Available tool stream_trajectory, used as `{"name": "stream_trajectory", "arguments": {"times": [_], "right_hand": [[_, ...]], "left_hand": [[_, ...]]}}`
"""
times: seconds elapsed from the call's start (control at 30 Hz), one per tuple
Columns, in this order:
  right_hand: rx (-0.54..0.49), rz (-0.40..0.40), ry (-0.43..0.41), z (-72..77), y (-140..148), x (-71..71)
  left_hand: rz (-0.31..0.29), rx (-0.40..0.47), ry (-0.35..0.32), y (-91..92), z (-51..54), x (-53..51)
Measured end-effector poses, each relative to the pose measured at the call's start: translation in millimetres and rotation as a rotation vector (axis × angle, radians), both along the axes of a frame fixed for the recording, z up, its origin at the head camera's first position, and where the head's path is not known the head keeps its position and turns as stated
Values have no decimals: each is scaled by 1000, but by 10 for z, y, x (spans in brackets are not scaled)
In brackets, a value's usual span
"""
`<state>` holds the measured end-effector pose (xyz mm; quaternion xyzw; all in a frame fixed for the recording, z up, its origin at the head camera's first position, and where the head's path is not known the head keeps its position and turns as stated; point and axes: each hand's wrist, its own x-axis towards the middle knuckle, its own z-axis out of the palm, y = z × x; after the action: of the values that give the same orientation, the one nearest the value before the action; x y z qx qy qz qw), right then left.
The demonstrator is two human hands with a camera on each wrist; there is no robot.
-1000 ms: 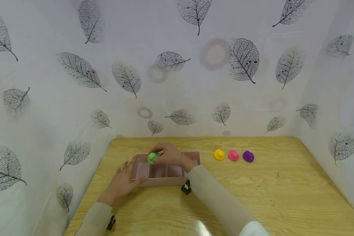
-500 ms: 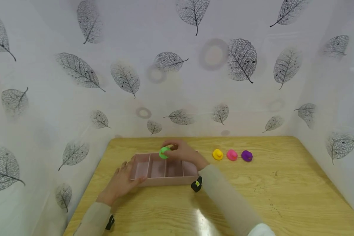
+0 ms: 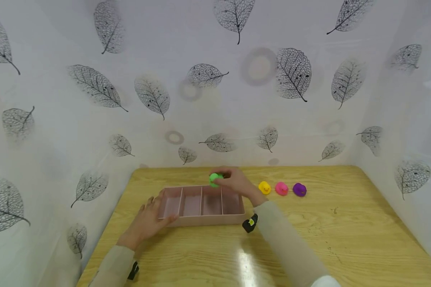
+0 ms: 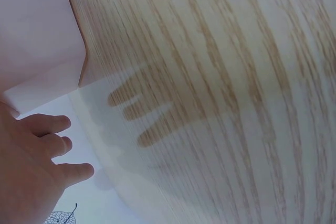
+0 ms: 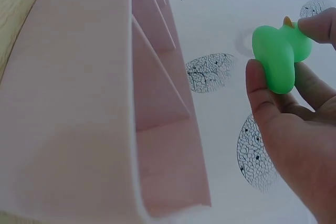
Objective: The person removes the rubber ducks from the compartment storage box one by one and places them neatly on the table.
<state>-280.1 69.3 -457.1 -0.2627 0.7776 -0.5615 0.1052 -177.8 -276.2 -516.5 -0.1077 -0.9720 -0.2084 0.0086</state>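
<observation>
A green rubber duck (image 5: 281,56) with an orange beak is pinched between the thumb and fingers of my right hand (image 3: 235,182). In the head view that hand holds the duck above the back edge of a pink box (image 3: 208,220) divided into compartments. My left hand (image 3: 147,221) rests at the box's left end, thumb on the front rim and fingers spread along the side. The left wrist view has the left hand (image 4: 31,163) beside the pale box wall, with some fingers extended. No items show inside the compartments.
On the wooden table (image 3: 309,235), right of the box, a yellow duck (image 3: 264,187), a pink duck (image 3: 281,188) and a purple duck (image 3: 299,189) sit in a row. A leaf-patterned white sheet (image 3: 215,111) stands behind and at both sides.
My right hand has moved right and slightly up with the green duck, from over the left compartments to the box's back edge further right. The left hand has stayed in place.
</observation>
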Motion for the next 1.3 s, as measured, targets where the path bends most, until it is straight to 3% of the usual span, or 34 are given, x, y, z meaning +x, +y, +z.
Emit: {"name": "stream_trajectory", "arguments": {"times": [0.27,0.57,0.93,1.1,1.3], "right_hand": [[28,-94,-2,21,183,9],[26,-143,8,-31,452,36],[9,-199,88,-91,889,72],[62,-240,139,-98,1101,73],[91,-264,135,-126,1372,106]], "left_hand": [[5,-5,-1,2,-2,-5],[0,-2,-6,8,0,-5],[-2,-27,-4,0,-9,-13],[-1,-19,-3,-3,-10,-12],[-2,-14,7,-7,-14,-9]]}}
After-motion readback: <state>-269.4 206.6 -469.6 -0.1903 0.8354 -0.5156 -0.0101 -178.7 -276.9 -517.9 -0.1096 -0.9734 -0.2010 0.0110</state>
